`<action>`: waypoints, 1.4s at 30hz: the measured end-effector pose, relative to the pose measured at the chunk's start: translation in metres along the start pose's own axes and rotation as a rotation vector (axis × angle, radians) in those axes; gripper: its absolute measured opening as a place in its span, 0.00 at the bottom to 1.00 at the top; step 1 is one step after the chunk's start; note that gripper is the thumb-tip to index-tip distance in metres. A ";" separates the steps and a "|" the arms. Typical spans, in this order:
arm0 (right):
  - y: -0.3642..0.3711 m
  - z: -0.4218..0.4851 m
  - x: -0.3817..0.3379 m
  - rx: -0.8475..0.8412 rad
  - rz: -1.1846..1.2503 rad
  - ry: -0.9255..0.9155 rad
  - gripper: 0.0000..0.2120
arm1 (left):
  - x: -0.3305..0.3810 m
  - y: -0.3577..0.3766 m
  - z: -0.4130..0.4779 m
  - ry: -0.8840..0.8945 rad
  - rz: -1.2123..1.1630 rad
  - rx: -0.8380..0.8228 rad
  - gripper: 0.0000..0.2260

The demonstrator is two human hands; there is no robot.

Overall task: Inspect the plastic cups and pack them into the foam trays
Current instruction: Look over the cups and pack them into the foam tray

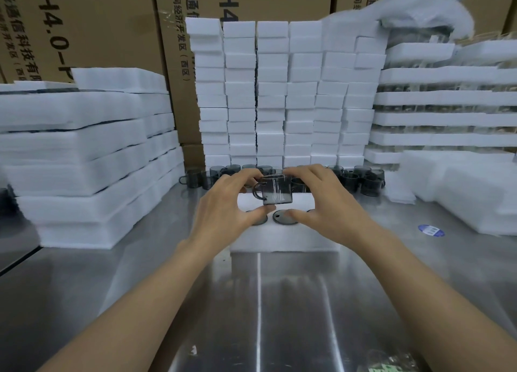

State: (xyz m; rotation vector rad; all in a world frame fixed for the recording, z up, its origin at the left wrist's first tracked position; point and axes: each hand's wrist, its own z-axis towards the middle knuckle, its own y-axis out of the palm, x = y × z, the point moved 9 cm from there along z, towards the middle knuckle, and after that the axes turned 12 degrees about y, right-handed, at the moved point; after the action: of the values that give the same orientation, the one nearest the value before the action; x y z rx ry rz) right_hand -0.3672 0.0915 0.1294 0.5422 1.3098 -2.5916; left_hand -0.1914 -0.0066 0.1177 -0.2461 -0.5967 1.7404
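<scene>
A smoky grey transparent plastic cup (275, 189) with a handle on its left is held upright between both hands above a white foam tray (282, 236). My left hand (226, 203) grips it with fingers on the rim and thumb under the base. My right hand (316, 201) holds the other side the same way. Round dark cup bottoms (284, 217) show in the tray's holes just under the cup. Several more grey cups (361, 180) stand loose in a row behind, at the foot of the foam stacks.
The steel table (279, 301) is walled by stacked foam trays (84, 147) on the left, foam blocks (279, 91) at the back, and packed trays (447, 105) on the right. Cardboard boxes (84, 21) stand behind. A blue sticker (430, 229) lies on the table's right.
</scene>
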 end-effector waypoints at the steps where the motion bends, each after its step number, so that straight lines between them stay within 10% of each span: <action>1: -0.001 0.000 0.001 0.014 0.021 -0.009 0.33 | 0.000 0.000 0.000 -0.007 -0.009 0.005 0.27; 17: -0.009 -0.010 -0.042 0.116 0.145 -0.169 0.27 | 0.012 0.010 0.002 -0.011 -0.086 -0.061 0.30; 25: 0.012 0.001 0.004 -0.186 0.575 0.244 0.19 | 0.011 0.016 0.001 -0.037 -0.141 -0.068 0.29; 35: -0.013 0.008 0.059 0.030 0.788 0.483 0.21 | -0.043 0.052 -0.034 -0.595 -0.481 -0.364 0.50; 42: -0.034 0.006 0.082 0.229 0.593 0.514 0.19 | -0.041 0.046 -0.024 -0.556 -0.615 -0.293 0.60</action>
State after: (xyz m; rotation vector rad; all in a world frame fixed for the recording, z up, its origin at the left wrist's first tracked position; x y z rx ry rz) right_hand -0.4544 0.1068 0.1249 1.4584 0.7763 -2.1665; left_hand -0.2085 -0.0458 0.0674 0.2190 -1.1946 1.1053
